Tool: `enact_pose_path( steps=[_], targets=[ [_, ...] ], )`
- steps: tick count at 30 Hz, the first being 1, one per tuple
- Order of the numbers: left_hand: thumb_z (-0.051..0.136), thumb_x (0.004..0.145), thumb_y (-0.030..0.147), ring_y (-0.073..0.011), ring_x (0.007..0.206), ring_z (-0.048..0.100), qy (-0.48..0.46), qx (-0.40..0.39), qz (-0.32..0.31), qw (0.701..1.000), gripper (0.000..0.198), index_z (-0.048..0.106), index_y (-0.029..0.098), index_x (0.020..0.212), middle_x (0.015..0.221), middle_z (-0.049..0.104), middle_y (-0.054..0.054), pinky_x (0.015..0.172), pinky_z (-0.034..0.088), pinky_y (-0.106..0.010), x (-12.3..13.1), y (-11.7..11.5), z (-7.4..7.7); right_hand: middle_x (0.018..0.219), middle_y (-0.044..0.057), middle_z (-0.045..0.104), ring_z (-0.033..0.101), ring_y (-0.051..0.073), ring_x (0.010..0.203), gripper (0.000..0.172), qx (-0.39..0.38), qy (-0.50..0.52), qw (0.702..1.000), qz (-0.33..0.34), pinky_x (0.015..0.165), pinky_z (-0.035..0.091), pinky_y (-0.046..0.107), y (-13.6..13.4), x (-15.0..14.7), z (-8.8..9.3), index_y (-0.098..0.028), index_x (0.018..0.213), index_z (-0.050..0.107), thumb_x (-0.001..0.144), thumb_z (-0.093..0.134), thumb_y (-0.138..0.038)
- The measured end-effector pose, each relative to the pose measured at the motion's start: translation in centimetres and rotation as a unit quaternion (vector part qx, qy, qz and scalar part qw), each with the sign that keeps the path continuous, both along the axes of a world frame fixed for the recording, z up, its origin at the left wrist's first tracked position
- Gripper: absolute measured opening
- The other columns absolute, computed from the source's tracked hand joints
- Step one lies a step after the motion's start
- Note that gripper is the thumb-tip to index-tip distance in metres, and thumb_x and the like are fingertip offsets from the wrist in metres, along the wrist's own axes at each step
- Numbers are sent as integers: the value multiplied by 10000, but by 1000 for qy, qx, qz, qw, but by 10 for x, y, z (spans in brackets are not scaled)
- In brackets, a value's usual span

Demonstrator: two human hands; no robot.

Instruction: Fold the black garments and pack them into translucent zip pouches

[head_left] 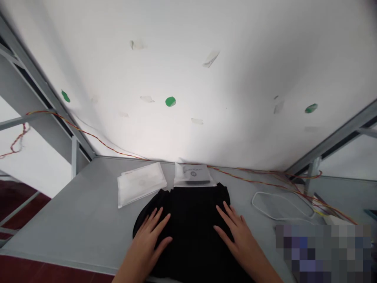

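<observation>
A black cloth (193, 224) lies spread on the grey shelf surface (79, 212), reaching down past the bottom of the view. My left hand (150, 236) rests flat on its left part with the fingers spread. On its right part lies my right hand (235, 232), fingers also apart and pointing up and inward. Just beyond the cloth's far edge sits a clear-white packet (196, 175) with a dark item inside. To the left of that are white flat packets (141, 184), overlapping one another.
A white cable loop (275, 218) lies at the right. Red-yellow twisted wires (97, 138) run along the white wall (188, 78). Metal frame bars (38, 78) stand at both sides. The lower right corner is pixelated.
</observation>
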State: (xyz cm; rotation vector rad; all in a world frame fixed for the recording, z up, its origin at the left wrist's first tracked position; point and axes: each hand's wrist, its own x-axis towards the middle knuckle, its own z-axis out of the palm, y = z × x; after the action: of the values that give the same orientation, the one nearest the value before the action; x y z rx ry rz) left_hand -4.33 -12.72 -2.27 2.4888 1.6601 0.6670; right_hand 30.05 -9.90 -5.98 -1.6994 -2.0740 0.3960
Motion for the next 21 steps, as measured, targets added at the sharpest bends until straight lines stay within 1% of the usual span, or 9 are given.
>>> enact_pose_path(
  steps=[3,7,9,11,13,15,16,18,21],
  targets=[
    [580,1034,348,-298,1491,491,59,15,6,998,652,347,345,1642,1644,470,-67,1115,540,-478,-3,-17,-14,1705,108,371,303,377,1586,631,3,-51,999,-2,1195,357,709,-12,-1,-18,-310,1613,426,1042,478,-576],
    [566,1032,409,-303,1436,553,95,51,-2,994,691,295,338,1663,1614,513,-75,1035,588,-460,-2,-34,-17,1704,89,377,340,379,1572,613,23,-71,997,-2,1174,395,697,-27,0,-22,-353,1619,407,1050,466,-571],
    [569,1030,456,-306,1391,594,84,60,3,995,656,352,357,1641,1571,567,-68,986,606,-450,-1,-38,-16,1687,79,416,386,376,1551,604,22,-60,998,6,1168,413,680,-31,3,-19,-369,1604,433,1040,485,-577],
    [564,1034,469,-300,1321,643,49,41,28,998,539,491,382,1561,1495,640,-49,962,611,-443,2,-33,-8,1644,87,487,464,355,1507,584,22,-25,999,9,1174,433,630,-27,9,-11,-350,1581,477,1037,492,-562],
    [507,1066,417,-272,1239,685,-4,2,64,998,404,608,366,1455,1405,693,-42,975,601,-430,8,-17,5,1558,112,580,565,319,1415,566,32,30,999,-9,1163,471,549,-11,15,-1,-299,1563,508,1044,475,-525],
    [429,1094,360,-243,1201,695,-58,-32,73,995,403,597,310,1457,1366,693,-68,1004,582,-403,16,9,19,1420,131,661,664,299,1251,575,37,77,995,-45,1077,541,491,11,21,9,-264,1552,514,1033,475,-509],
    [424,1093,348,-247,1200,690,-68,-42,77,994,413,574,288,1473,1355,690,-81,999,577,-402,20,25,24,1315,127,698,706,289,1116,582,30,87,994,-61,995,579,469,23,23,14,-257,1535,531,1013,499,-514],
    [480,1064,336,-276,1219,673,-51,-74,81,993,431,551,240,1478,1348,672,-117,1004,560,-419,27,55,30,1146,106,713,711,271,944,595,8,89,993,-75,876,601,434,42,24,21,-241,1480,589,953,582,-517],
    [570,1005,282,-302,1185,679,-42,-92,74,992,381,612,194,1374,1264,686,-140,989,545,-427,34,91,28,1048,86,687,694,263,872,532,7,85,994,-70,822,588,421,57,21,27,-226,1373,680,895,644,-460]
  ],
)
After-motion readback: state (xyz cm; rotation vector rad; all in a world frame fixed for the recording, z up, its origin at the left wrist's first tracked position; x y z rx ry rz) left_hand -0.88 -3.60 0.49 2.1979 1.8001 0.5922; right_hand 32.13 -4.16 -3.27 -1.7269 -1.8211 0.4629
